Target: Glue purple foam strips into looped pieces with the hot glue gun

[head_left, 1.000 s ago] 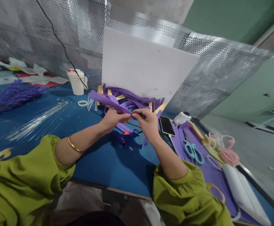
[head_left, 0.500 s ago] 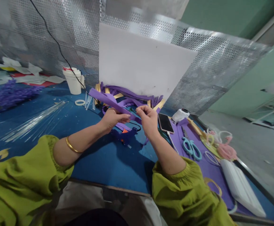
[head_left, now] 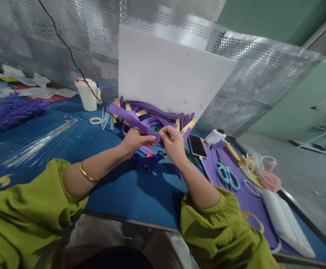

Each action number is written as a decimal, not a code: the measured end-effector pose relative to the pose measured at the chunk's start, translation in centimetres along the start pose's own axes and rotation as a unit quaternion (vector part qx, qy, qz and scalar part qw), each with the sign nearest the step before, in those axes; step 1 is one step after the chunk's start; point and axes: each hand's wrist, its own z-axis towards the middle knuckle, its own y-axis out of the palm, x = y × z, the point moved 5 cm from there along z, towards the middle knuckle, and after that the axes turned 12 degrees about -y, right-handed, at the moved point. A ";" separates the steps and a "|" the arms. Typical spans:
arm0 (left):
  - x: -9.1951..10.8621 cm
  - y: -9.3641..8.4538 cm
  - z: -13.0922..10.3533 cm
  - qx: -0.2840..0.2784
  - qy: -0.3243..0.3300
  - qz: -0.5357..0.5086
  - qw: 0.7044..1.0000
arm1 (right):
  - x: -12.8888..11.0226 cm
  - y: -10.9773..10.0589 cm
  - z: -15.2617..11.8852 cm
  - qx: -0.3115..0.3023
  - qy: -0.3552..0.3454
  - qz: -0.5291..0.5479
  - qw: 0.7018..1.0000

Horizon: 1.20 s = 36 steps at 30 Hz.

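A long purple ribbon strip (head_left: 128, 116) slants across the middle of the view. My left hand (head_left: 135, 142) is closed on it, thumb pressed against the fingers at its lower right part. My right hand (head_left: 174, 145) pinches the same strip close to its right end, thumb and fingertips together, almost touching the left hand's fingers. Just below them on the table lies a dark blue glue gun (head_left: 148, 160) with an orange trigger. More purple strips and purple flower sprigs (head_left: 187, 119) lie behind my hands; dark green stems pass under my right wrist.
On the left are clear sticks (head_left: 43, 144), a tape ring (head_left: 95, 120), a white cup (head_left: 86, 95) and a lavender-like bunch (head_left: 14, 108). A phone (head_left: 197, 145), blue-handled scissors (head_left: 228, 176) and a white power strip (head_left: 288, 222) are at right. A white board (head_left: 171, 71) stands behind.
My right hand has moved slightly left, nearer my left hand, and now pinches the strip's end. The strip's loose right part has drawn in. My left hand has barely moved.
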 end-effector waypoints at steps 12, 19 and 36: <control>-0.3 -0.4 0.1 0.025 -0.011 -0.003 1.000 | 0.7 -2.1 0.5 0.059 0.047 0.013 0.997; -0.8 -0.6 0.2 0.058 -0.013 -0.026 0.998 | 1.0 0.8 -0.6 -0.144 0.076 0.034 0.986; -0.1 -3.1 1.2 0.129 -0.043 -0.183 0.974 | 1.4 0.0 -0.3 -0.153 0.099 0.032 0.983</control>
